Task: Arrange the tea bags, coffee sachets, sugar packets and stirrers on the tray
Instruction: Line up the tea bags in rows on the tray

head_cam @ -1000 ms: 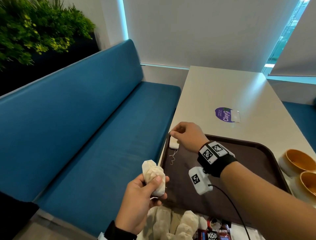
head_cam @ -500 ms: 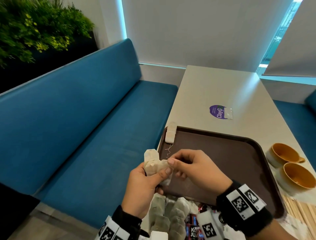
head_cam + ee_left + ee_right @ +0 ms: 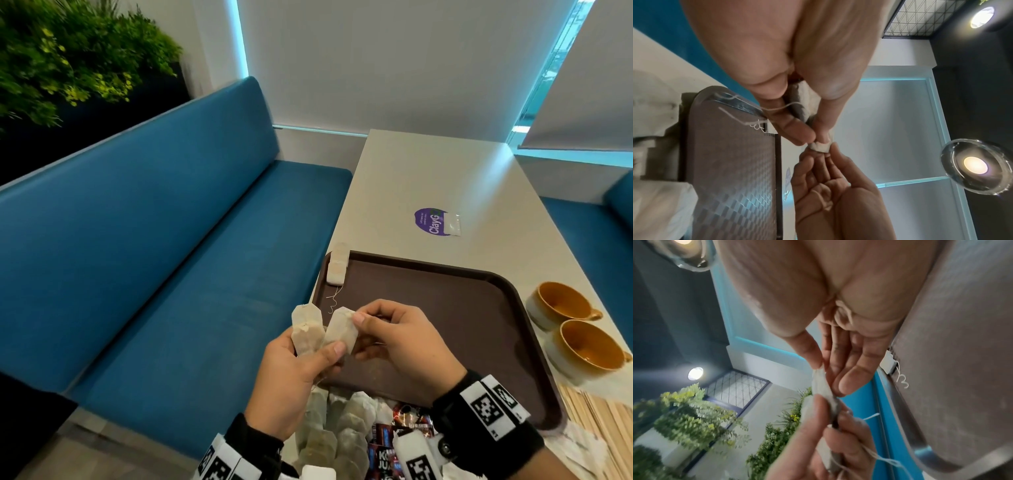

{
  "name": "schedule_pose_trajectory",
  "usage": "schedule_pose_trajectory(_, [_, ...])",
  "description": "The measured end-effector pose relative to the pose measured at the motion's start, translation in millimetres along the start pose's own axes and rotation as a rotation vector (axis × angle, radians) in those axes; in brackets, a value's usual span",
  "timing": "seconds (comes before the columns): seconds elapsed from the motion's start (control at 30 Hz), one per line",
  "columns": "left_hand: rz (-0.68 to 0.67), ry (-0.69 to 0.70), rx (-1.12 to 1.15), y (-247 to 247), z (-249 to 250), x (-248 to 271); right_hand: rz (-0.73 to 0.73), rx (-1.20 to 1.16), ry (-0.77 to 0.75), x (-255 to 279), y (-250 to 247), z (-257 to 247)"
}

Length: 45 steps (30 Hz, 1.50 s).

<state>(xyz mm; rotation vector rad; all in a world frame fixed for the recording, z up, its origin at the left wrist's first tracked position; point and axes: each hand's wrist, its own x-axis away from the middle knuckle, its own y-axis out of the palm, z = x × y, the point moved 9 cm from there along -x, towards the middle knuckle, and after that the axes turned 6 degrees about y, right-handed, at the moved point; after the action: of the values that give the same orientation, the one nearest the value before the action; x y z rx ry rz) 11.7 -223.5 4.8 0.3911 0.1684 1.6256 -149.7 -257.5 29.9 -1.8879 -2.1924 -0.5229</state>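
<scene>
Table (image 3: 428, 178) carries the brown tray (image 3: 445, 308), which I judge almost unfilled: one tea bag (image 3: 337, 265) lies at its far left corner, leaning on the rim, its string trailing onto the tray floor. No other item shows on the tray.

Supplies not yet placed, nearest the body:
- a heap of tea bags (image 3: 339, 431) at the near table edge;
- dark coffee sachets (image 3: 394, 442) just beside that heap;
- wooden stirrers (image 3: 596, 421) to the right of the tray;
- white packets (image 3: 582, 448), probably sugar, near the stirrers.

Two orange-lined cups (image 3: 579, 329) stand beside the tray's right rim.

My left hand (image 3: 291, 380) grips a small bunch of tea bags (image 3: 306, 332), thumb curled across them. My right hand (image 3: 400, 342) pinches the top of one bag (image 3: 342, 330) of that bunch between thumb and forefinger, the other fingers (image 3: 851, 379) loosely extended. I judge this step as separating a single bag for placement. Most of the task is left.
</scene>
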Motion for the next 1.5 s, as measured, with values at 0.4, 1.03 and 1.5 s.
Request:
schedule_pose_trajectory(0.4, [0.093,-0.116,0.13,-25.2,-14.1,-2.9,0.121,0.395,-0.099,-79.6,-8.7,-33.5])
schedule_pose_trajectory(1.03, [0.098,-0.144,0.087,-45.1,-14.4,-7.2,0.175,0.647,0.044,-193.1,-24.0,0.5])
schedule_pose_trajectory(1.5, [0.079,-0.165,0.119,-40.6,-15.1,-3.3,0.305,0.533,0.101,-181.9,-34.2,-1.8])
